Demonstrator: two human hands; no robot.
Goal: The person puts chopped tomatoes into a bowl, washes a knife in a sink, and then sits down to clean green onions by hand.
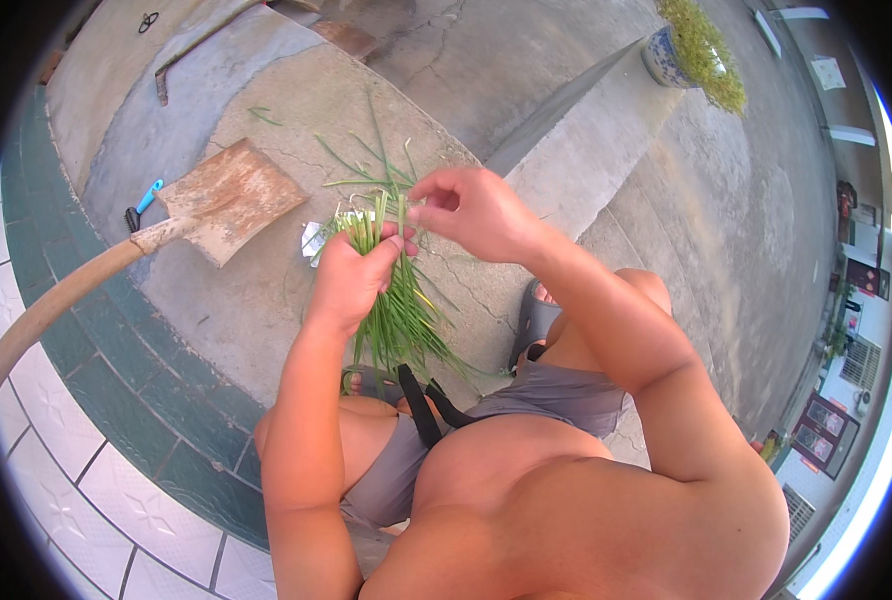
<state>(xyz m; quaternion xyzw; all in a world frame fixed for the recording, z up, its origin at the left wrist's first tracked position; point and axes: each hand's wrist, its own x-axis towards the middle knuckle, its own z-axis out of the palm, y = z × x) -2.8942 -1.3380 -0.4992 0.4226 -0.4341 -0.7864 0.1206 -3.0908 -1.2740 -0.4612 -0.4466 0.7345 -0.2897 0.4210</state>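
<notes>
My left hand [350, 281] grips a bunch of long green chives [397, 322], probably garlic chives. Their pale cut ends point up and away from me, and the leafy tips hang toward my feet. At those pale ends is my right hand [483, 214], its thumb and forefinger curled close together beside one upright stalk. Slight blur hides whether they pinch it. Loose green stalks [363, 161] lie scattered on the concrete just beyond the bunch. Partly covered by the bunch, a white scrap [311, 241] lies on the ground.
A rusty shovel [232, 199] with a wooden handle lies at left, near a blue-handled brush [148, 196]. A concrete ledge [592, 135] bears a potted plant [667, 60] at upper right. Tiled paving [93, 330] curves along the left. A bent metal bar [205, 45] lies farther off.
</notes>
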